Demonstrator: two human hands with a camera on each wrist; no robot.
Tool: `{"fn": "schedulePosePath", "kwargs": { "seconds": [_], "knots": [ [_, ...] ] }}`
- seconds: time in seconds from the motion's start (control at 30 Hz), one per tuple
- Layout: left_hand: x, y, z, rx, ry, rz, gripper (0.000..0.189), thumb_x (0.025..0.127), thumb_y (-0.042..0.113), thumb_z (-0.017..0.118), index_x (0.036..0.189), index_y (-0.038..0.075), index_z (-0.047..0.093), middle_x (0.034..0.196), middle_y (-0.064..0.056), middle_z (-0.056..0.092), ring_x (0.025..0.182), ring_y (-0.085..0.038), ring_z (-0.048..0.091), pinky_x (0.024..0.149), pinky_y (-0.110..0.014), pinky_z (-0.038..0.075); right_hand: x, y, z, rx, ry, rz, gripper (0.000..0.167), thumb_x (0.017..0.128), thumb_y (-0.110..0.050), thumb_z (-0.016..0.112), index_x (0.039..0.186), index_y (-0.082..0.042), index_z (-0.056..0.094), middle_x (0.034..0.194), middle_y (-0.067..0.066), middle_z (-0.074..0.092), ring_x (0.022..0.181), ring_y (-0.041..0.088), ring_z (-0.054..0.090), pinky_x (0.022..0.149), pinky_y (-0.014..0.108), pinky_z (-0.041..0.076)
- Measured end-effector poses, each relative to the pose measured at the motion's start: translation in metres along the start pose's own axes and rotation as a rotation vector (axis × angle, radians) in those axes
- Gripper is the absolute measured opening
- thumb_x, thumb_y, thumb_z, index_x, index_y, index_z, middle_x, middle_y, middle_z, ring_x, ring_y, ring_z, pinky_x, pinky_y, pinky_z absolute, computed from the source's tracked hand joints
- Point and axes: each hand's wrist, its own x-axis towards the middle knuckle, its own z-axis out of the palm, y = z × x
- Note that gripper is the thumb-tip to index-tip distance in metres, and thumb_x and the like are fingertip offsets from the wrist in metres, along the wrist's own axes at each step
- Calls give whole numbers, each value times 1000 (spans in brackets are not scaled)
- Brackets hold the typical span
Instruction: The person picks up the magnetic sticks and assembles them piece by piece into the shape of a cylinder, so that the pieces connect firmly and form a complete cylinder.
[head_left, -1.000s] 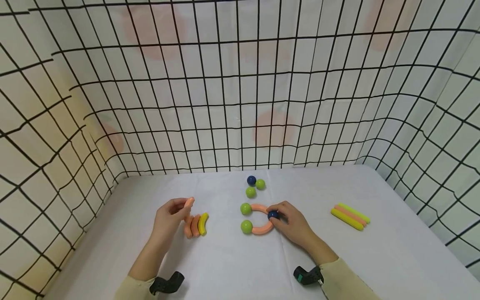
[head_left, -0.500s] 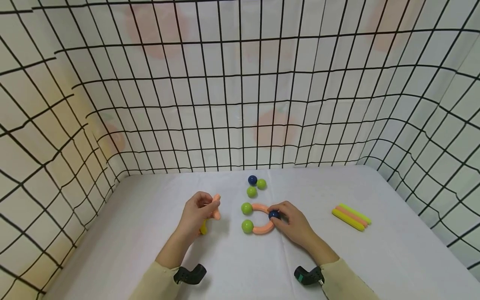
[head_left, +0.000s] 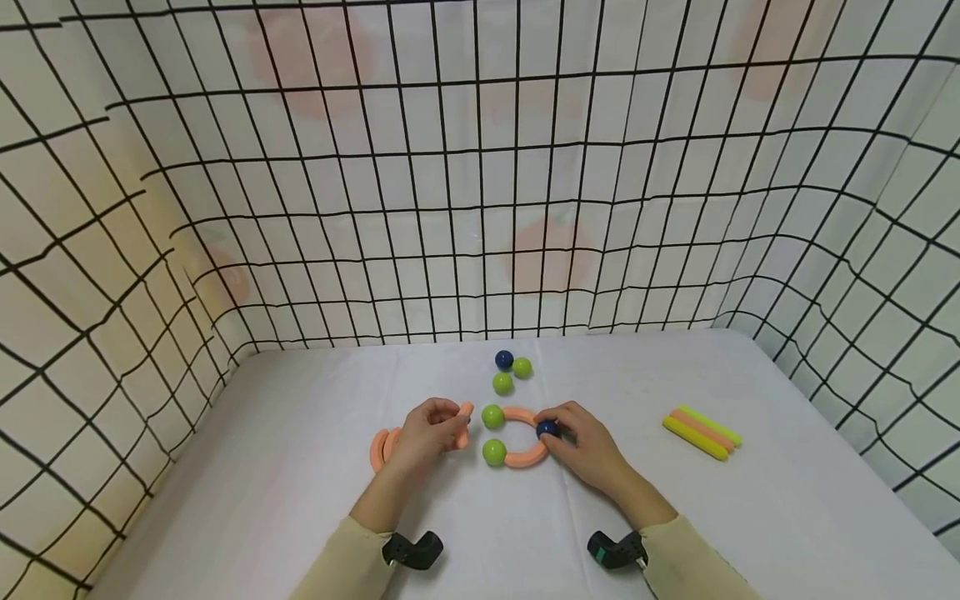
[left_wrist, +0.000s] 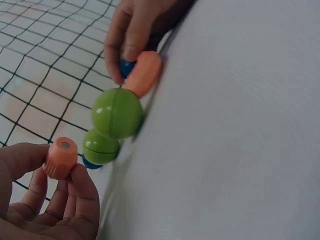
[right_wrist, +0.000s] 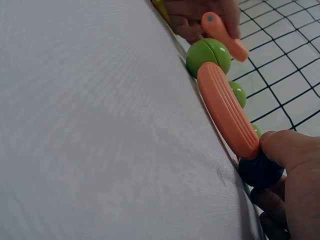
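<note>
My left hand [head_left: 426, 440] pinches a curved orange magnetic rod [head_left: 464, 435] between thumb and fingers, raised just left of a partial ring. A grey magnet shows on the rod's end [left_wrist: 61, 159] in the left wrist view. The ring lies on the white cloth: two curved orange pieces, an upper one [head_left: 517, 413] and a lower one [head_left: 527, 457], meet a navy ball [head_left: 547, 429] at right. Their left ends carry an upper green ball [head_left: 492, 416] and a lower green ball [head_left: 494, 452]. With thumb and fingers, my right hand [head_left: 592, 450] holds the navy ball.
Behind the ring sit a loose navy ball [head_left: 504, 360] and two green balls [head_left: 522, 367]. Straight yellow, orange and green rods [head_left: 695, 438] lie at right. Curved orange rods [head_left: 377, 450] rest by my left forearm, partly covered. A black-gridded net [head_left: 480, 208] surrounds the table's back and sides.
My left hand has carried the curved orange rod rightward from the pile of curved rods to beside the green balls. My right hand has stayed on the navy ball.
</note>
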Motion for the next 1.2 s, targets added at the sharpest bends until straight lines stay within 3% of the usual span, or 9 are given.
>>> {"fn": "schedulePosePath", "kwargs": {
  "seconds": [0.2, 0.37, 0.6, 0.77, 1.0, 1.2],
  "knots": [
    [1, -11, 3, 133, 59, 59, 33, 91, 28, 75, 114, 7, 63, 105, -8, 65, 73, -10, 62, 66, -22, 53, 1, -2, 2, 21, -3, -4, 29, 90, -13, 74, 116, -23, 69, 108, -4, 63, 100, 11, 60, 92, 39, 52],
    [-2, -17, 4, 222, 95, 118, 30, 92, 28, 74, 112, 7, 65, 106, -10, 68, 71, -10, 64, 65, -23, 55, 0, -2, 6, 52, 3, -10, 27, 89, -12, 74, 113, -23, 70, 108, -5, 63, 101, 12, 61, 92, 37, 53],
    [-2, -21, 5, 262, 111, 127, 27, 91, 23, 74, 109, 5, 66, 103, -10, 67, 68, -9, 62, 62, -22, 54, 9, -9, 6, 116, -12, 58, 21, 93, -19, 72, 114, -24, 69, 113, -1, 62, 99, 13, 61, 90, 37, 52],
    [1, -19, 8, 302, 135, 157, 26, 91, 27, 75, 107, 8, 67, 100, -8, 68, 68, -9, 60, 61, -23, 53, 29, -20, 3, 106, -76, 87, 25, 94, -29, 71, 117, -23, 68, 116, -1, 65, 103, 16, 63, 91, 40, 51],
    [2, -22, 13, 370, 135, 190, 22, 89, 26, 76, 103, 9, 69, 94, -5, 69, 66, -8, 59, 58, -21, 52, 55, -31, 17, 18, -267, 45, 33, 90, -27, 75, 122, -23, 68, 124, -3, 66, 113, 17, 59, 99, 43, 47],
    [3, -21, 15, 395, 126, 232, 22, 90, 26, 76, 101, 9, 70, 92, -5, 69, 71, -9, 60, 59, -20, 52, 67, -35, 23, -31, -285, 16, 33, 87, -24, 78, 119, -22, 71, 116, -6, 70, 103, 12, 61, 96, 37, 49]
  ]
}}
